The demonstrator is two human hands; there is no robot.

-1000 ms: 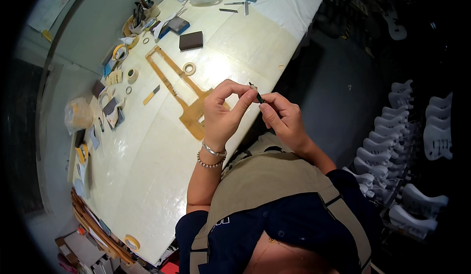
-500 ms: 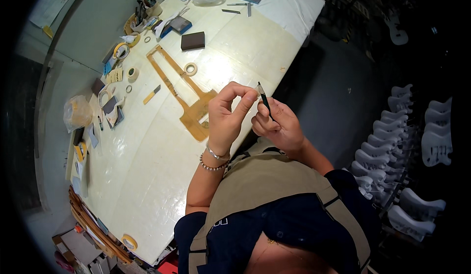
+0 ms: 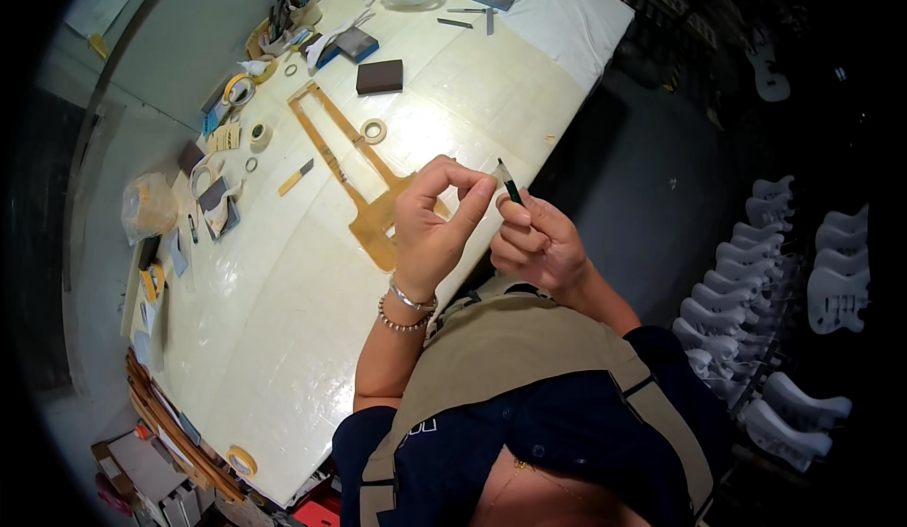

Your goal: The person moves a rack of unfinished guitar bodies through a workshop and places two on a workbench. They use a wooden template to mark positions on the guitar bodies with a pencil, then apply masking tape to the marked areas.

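Above the table's right edge, my right hand (image 3: pixel 539 244) is closed around a dark green pencil (image 3: pixel 512 190), whose dark tip points up past a pale section. My left hand (image 3: pixel 436 208) is beside the tip, thumb and forefinger pressed together in a pinch. Whatever lies between those fingertips is too small to make out. Behind the left hand, a flat amber-brown guitar-shaped template (image 3: pixel 371 223) with a long slotted neck lies on the table, partly hidden. Touching the neck is a roll of tape (image 3: pixel 365 134).
On the pale table (image 3: pixel 274 319) lie a yellow-handled knife (image 3: pixel 295 178), a dark brown block (image 3: pixel 380 77) and a plastic bag (image 3: pixel 149 208). A yellow tape roll (image 3: pixel 242 461) sits at the near left edge. White guitar bodies (image 3: pixel 709 312) stand in rows to the right.
My right fingers have shifted on the pencil, and its lower end is now hidden behind them. The left hand keeps its pinch. The whole view has shifted slightly.
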